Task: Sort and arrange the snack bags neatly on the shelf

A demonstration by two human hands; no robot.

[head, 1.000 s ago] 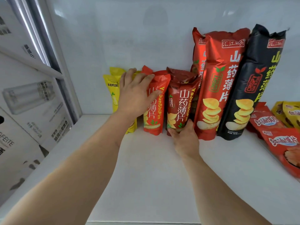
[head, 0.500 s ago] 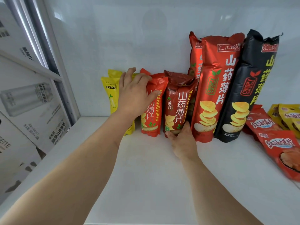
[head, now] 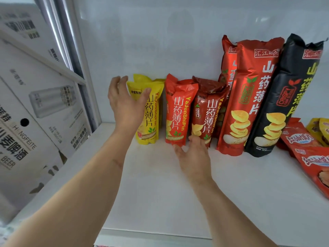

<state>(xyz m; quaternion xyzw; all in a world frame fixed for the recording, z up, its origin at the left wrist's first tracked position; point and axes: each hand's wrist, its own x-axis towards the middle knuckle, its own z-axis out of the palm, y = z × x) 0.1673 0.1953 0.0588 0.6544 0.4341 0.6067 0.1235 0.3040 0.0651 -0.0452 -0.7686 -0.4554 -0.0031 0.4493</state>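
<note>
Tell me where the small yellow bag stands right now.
In the head view the small yellow bag stands upright at the row's left end, beside the small red bag, with the left hand in front.

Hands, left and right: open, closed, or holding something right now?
Left hand: open, fingers spread at the yellow bag, gripping nothing.
Right hand: open, fingertips at the dark red bag base.

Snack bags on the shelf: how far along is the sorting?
Done: five yam-chip bags stand in a row against the back wall, from the yellow bag to the tall black bag.
In hand: the left hand is open at the yellow bag; the right hand is open at the small red bags' bases.
Left: the flat red packs lie unsorted at the right.
</note>
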